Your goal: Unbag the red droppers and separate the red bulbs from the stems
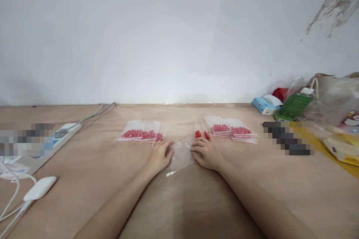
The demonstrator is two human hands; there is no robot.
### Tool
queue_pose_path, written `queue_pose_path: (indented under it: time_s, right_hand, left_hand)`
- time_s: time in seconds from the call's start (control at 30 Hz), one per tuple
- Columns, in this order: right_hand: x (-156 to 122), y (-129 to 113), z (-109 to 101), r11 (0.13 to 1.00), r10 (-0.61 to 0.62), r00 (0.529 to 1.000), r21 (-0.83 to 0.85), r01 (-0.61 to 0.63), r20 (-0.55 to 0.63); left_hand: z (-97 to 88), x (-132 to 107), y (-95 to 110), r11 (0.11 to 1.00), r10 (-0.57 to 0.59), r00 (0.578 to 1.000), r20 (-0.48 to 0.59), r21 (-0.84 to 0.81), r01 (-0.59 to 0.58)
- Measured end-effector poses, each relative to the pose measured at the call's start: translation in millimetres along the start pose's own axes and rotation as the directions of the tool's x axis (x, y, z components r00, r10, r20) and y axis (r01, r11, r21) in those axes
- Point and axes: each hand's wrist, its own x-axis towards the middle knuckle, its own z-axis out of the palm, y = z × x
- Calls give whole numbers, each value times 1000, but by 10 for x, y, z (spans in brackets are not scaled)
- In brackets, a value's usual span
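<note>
A clear flat plastic bag lies on the table between my two hands. At its left edge rests my left hand, thumb apart from the curved fingers. The fingers of my right hand lie spread over the bag's right edge. Just beyond the right fingers are a few slim sticks with red ends, partly covered by the hand. Past my left hand is a spread of clear bags holding red-ended sticks. More such bags lie in two piles, a nearer-centre pile and a right pile.
At the left are a white power strip with cables and a white adapter. On the right stand a green bottle, a blue tissue pack and plastic bags. A white wall rises behind the wooden table.
</note>
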Motion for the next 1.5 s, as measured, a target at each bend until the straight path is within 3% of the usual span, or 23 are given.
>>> queue_pose_path:
  time_s: [0.13, 0.23, 0.33, 0.47, 0.57, 0.63, 0.67, 0.7, 0.73, 0.8, 0.83, 0.87, 0.93, 1.17, 1.23, 1.3, 1.4, 1.5]
  right_hand:
    - [5, 27, 28, 990, 128, 983, -48, -135, -131]
    - [4, 83, 59, 962, 239, 944, -76, -262, -227]
    - [-4, 139, 82, 945, 290, 924, -78, -317, -249]
    - [-11, 164, 93, 937, 312, 922, -85, -338, -229]
    - [-11, 157, 89, 934, 316, 924, -100, -343, -213]
    - [-10, 155, 85, 932, 320, 926, -112, -346, -202]
    - [-9, 156, 83, 930, 321, 926, -116, -348, -198]
    - [-8, 158, 83, 930, 320, 927, -120, -347, -196]
    - [-5, 161, 84, 931, 316, 929, -126, -343, -195]
    - [3, 171, 95, 935, 295, 936, -142, -323, -191]
    - [9, 178, 105, 938, 281, 941, -152, -310, -187]
    - [16, 187, 118, 940, 271, 945, -160, -300, -181]
    - [29, 214, 151, 942, 268, 948, -159, -295, -169]
    - [40, 340, 232, 943, 288, 942, -120, -310, -171]
    - [41, 342, 217, 935, 306, 934, -128, -332, -186]
    - [44, 325, 190, 924, 321, 926, -149, -353, -201]
    - [47, 292, 158, 918, 305, 923, -184, -350, -233]
    - [44, 272, 149, 933, 248, 933, -193, -302, -262]
  left_hand:
    - [24, 20, -7, 992, 50, 998, -32, -118, -53]
    - [-103, 108, -84, 985, -2, 982, -189, -170, -31]
    - [-369, 218, -319, 980, -178, 903, -392, -152, 127]
    - [-672, 239, -792, 878, -455, 742, -492, -109, 466]
    - [-716, 175, -1016, 808, -513, 712, -479, 11, 589]
    - [-705, 138, -1039, 786, -512, 701, -497, 58, 615]
    - [-704, 129, -1020, 795, -478, 712, -515, 91, 600]
    - [-709, 125, -988, 823, -413, 751, -515, 141, 550]
    - [-718, 126, -950, 866, -319, 822, -473, 206, 455]
    - [-738, 137, -877, 934, -80, 963, -259, 317, 163]
    - [-740, 143, -850, 942, 19, 992, -126, 336, 25]
    - [-732, 147, -831, 937, 81, 996, -20, 343, -70]
    - [-687, 152, -819, 924, 112, 992, 63, 360, -127]
    - [-540, 161, -870, 931, 103, 994, 46, 348, -112]
    - [-542, 170, -851, 938, 80, 997, -4, 338, -74]
    - [-542, 185, -800, 952, 41, 992, -122, 307, -1]
    - [-501, 204, -663, 977, -7, 939, -345, 197, 80]
    - [-378, 185, -469, 990, 50, 900, -433, 138, 11]
